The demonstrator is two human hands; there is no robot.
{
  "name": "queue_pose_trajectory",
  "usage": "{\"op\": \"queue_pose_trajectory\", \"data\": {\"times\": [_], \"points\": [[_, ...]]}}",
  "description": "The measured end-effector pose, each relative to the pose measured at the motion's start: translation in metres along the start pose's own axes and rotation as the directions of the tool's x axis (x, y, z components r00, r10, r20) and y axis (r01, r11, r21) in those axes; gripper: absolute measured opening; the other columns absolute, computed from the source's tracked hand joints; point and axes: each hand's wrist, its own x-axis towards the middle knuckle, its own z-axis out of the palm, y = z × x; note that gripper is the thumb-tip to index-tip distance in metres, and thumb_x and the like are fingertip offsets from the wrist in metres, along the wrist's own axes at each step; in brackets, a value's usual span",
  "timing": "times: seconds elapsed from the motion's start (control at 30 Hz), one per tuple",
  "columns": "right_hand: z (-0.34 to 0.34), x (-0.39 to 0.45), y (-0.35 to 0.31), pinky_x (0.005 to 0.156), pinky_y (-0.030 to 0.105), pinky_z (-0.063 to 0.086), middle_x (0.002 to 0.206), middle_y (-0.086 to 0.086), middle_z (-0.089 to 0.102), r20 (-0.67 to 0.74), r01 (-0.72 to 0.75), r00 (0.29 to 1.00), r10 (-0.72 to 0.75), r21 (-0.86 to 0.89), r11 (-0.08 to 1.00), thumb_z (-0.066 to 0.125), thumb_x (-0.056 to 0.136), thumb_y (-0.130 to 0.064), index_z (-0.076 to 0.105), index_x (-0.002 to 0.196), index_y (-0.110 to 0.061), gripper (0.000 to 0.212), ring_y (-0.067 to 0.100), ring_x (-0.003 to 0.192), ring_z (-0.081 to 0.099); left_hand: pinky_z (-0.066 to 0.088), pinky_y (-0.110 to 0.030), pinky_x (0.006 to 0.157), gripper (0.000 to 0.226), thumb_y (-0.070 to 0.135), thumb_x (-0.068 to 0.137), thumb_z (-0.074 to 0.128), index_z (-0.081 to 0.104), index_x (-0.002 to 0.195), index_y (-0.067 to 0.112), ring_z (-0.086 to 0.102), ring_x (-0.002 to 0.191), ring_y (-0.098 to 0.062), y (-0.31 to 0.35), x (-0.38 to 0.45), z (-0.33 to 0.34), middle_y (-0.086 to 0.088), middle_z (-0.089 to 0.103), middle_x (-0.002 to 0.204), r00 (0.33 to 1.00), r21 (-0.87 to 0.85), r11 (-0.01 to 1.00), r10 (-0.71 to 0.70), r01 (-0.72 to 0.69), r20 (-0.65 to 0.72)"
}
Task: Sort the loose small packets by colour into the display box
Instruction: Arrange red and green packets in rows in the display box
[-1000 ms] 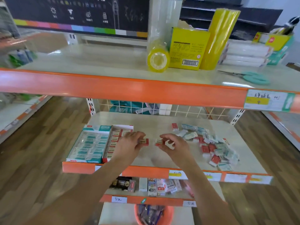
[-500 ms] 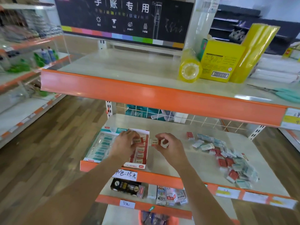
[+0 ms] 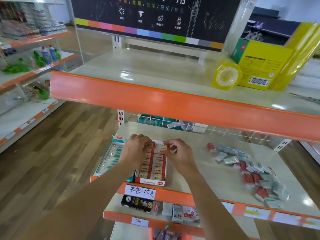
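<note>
A red display box (image 3: 150, 182) sits at the front left of the middle shelf, filled with two columns of red packets. Beside it on the left lies a teal display box (image 3: 110, 158) with teal packets. My left hand (image 3: 136, 149) is over the far end of the red box, its fingers curled on a red packet (image 3: 149, 145) there. My right hand (image 3: 180, 153) pinches another red packet (image 3: 163, 147) above the box's far right corner. A loose heap of red and teal packets (image 3: 254, 172) lies on the right of the shelf.
The orange edge of the upper shelf (image 3: 173, 103) overhangs the work area just above my hands. Yellow tape rolls (image 3: 225, 76) and a yellow carton (image 3: 259, 66) stand on it. A lower shelf (image 3: 152, 219) holds small boxed goods. Other shelving stands far left.
Both hands moved left from the middle of the shelf to the far end of the red box, each carrying a red packet. The camera swung left and closer.
</note>
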Motion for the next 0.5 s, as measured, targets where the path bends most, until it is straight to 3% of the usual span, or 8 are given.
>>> {"op": "queue_pose_trajectory", "data": {"times": [0.23,0.37,0.5], "points": [[0.016,0.014,-0.001,0.074,0.01,0.047,0.095,-0.011,0.065,-0.079,0.021,0.997,-0.023,-0.032,0.999,0.076,0.083,-0.023,0.071,0.097,-0.019,0.015,-0.002,0.084,0.059,0.045,-0.029,0.086,0.023,0.018,0.088,0.063,0.066,0.11,0.022,0.046,0.104,-0.012,-0.012,0.018,0.012,0.009,0.064,0.108,0.999,0.017,1.0,0.025,-0.025,0.026],[0.021,0.016,-0.002,0.082,0.024,0.053,0.097,-0.01,0.064,-0.058,-0.016,0.998,0.013,-0.049,0.999,0.074,0.084,-0.02,0.071,0.098,-0.02,0.014,0.004,0.088,0.06,0.042,-0.023,0.082,0.021,0.014,0.09,0.058,0.067,0.106,0.024,0.044,0.103,-0.01,-0.017,0.022,0.018,0.01,0.063,0.107,0.994,0.021,0.996,0.085,-0.086,0.07],[0.023,0.019,0.001,0.084,0.024,0.053,0.098,-0.011,0.064,-0.049,-0.02,0.999,0.015,-0.101,0.995,0.073,0.085,-0.02,0.07,0.1,-0.021,0.015,0.002,0.09,0.058,0.039,-0.02,0.08,0.023,0.013,0.09,0.056,0.069,0.104,0.026,0.046,0.097,-0.007,-0.021,0.026,0.018,0.011,0.064,0.106,0.987,0.036,0.991,0.128,-0.132,0.1]]}}
